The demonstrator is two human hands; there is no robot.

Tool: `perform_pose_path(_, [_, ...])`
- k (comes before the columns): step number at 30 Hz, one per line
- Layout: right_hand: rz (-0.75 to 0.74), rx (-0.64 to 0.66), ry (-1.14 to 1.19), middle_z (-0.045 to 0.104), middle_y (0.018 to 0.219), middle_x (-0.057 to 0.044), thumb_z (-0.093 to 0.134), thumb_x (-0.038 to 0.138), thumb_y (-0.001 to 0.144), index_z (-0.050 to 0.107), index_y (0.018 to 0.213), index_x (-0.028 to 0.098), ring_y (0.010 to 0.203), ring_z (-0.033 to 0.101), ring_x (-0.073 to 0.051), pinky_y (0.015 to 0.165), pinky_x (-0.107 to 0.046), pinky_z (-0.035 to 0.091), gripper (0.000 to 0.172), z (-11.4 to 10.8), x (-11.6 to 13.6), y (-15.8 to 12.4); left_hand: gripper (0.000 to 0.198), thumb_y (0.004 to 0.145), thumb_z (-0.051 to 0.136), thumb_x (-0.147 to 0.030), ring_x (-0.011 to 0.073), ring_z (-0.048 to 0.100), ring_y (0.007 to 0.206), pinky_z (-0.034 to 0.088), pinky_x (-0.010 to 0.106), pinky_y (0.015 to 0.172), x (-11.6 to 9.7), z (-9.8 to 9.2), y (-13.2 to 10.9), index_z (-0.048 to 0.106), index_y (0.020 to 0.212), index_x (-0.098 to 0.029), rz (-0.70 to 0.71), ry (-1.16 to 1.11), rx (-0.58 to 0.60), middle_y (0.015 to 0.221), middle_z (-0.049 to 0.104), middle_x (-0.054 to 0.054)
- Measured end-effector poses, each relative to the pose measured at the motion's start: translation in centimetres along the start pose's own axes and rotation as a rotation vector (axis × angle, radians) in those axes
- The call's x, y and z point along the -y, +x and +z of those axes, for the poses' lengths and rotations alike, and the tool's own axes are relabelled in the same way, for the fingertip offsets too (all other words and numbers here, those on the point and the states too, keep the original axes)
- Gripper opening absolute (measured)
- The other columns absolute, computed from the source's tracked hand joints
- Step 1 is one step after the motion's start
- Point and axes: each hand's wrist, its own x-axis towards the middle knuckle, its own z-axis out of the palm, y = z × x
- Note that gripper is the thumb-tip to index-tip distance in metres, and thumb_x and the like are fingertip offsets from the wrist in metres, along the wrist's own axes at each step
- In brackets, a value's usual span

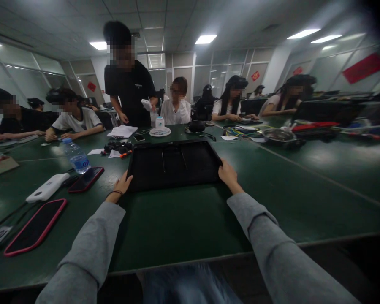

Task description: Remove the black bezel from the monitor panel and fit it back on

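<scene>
A shallow black rectangular tray [145, 169] with a raised rim lies in front of me on the green table [177, 228]. Two thin upright strips show inside it, towards its middle. My left hand [123, 184] is closed on the tray's left edge, the thumb at the rim and a dark band round the wrist. On the opposite side my right hand [228, 172] grips the right edge. The undersides of both hands' fingers are partly hidden by the tray. Grey sleeves cover both of my forearms.
Left of the tray are a water bottle [76, 156], a white power bank [47, 187], a dark phone [86, 179] and a red-edged phone [36, 228]. Beyond it stands a small white fan [160, 126]. A metal bowl [278, 136] is at the right. Several people sit across the table; one person stands.
</scene>
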Motion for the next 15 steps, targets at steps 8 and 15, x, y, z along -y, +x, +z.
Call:
perform_pose_path(8, [-0.058,-0.019,0.254,0.06,0.137,-0.016,0.043,0.026,0.09,0.052,0.142,0.01,0.126,0.057,-0.028,0.108,-0.047,0.043,0.055,0.0,-2.1,-1.4,0.06,0.096,0.042,-0.038,0.0231,0.048,0.139,0.033,0.04,0.117,0.5,0.5,-1.1,0.035,0.154,-0.022,-0.03,-0.079,0.098,0.151,0.051,0.009])
perform_pose_path(15, [-0.061,-0.039,0.287,0.059,0.138,-0.016,0.043,0.029,0.091,0.057,0.135,0.012,0.13,0.054,-0.026,0.112,-0.046,0.039,0.049,-1.9,-1.6,-4.8,0.065,0.098,0.034,-0.046,0.0278,0.045,0.141,0.03,0.046,0.117,-0.1,0.1,-3.6,0.034,0.153,-0.012,-0.047,-0.018,0.063,0.15,0.049,0.02])
